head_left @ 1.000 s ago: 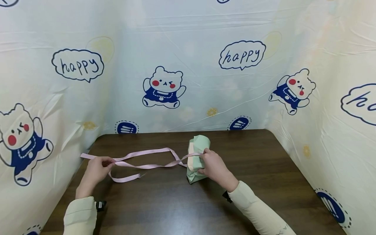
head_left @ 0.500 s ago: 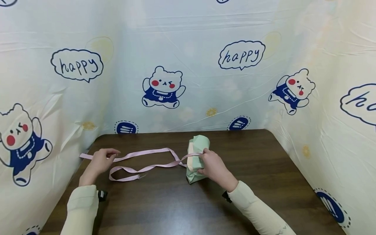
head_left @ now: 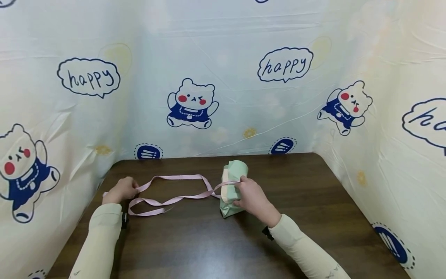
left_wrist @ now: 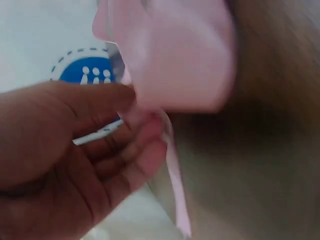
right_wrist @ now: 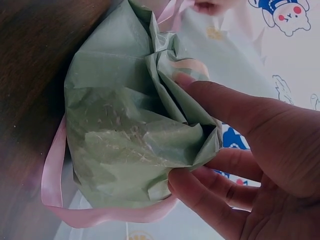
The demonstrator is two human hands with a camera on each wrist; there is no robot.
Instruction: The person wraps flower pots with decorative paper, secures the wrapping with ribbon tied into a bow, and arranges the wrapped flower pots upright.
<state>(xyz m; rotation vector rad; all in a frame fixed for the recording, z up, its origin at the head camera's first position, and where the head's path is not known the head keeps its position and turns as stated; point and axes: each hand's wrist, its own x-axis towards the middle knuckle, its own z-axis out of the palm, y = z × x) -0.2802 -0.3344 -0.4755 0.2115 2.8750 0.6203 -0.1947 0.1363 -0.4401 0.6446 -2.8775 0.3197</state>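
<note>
A pale green wrapped package (head_left: 237, 170) with a cream strip on its left side lies right of centre on the table. My right hand (head_left: 256, 199) grips it from the right; in the right wrist view, thumb and fingers clasp its crumpled, folded end. A lilac-pink ribbon (head_left: 177, 177) crosses the package and runs left in two strands. Its near strand curls into a loop ending in a frayed tip. At the left, my left hand (head_left: 122, 190) pinches the far strand. Close up in the left wrist view, thumb and fingertips hold the satin ribbon (left_wrist: 185, 65).
The dark brown wooden table (head_left: 195, 248) carries all of this. A pale curtain (head_left: 237, 100) printed with bears and "happy" bubbles encloses its back and sides. Both forearms wear cream sleeves (head_left: 101, 232).
My left hand has let go of the near ribbon strand, moved slightly away from me and taken hold of the far strand. My right hand stays on the package.
</note>
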